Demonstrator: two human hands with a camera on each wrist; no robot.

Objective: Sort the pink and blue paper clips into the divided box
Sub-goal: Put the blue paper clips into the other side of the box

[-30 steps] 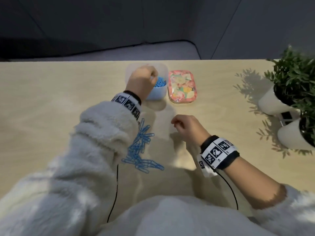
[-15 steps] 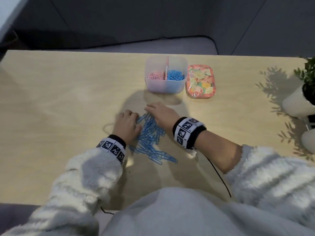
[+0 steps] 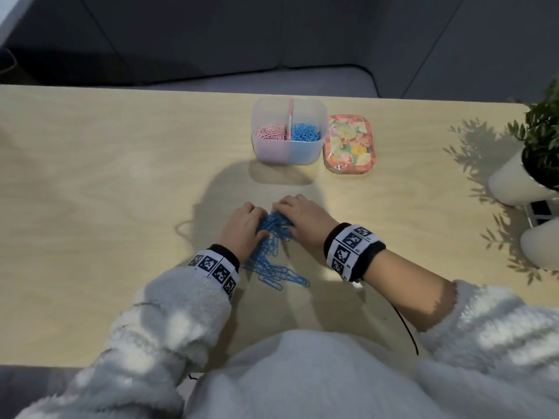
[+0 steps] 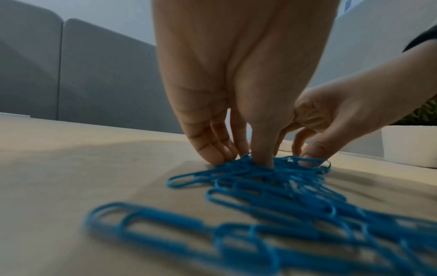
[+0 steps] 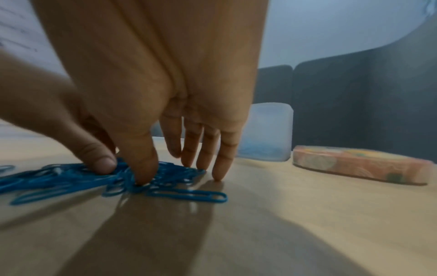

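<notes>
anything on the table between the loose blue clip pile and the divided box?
Nothing: head view shows bare table between the blue clips and the divided box.

A: Setting? Looks like office or lounge nook, not lab.
B: Agreed. Light wood table [image 3: 90, 182], grey padded bench [image 3: 272, 78] along far edge, dark wall panels [image 3: 211, 28] behind.
A: Other cues?
B: Potted plants [image 3: 541, 137] in white pots at right, flower-print tin [image 3: 351, 143] on table. No benches w/ instruments. Exact room type unclear.
</notes>
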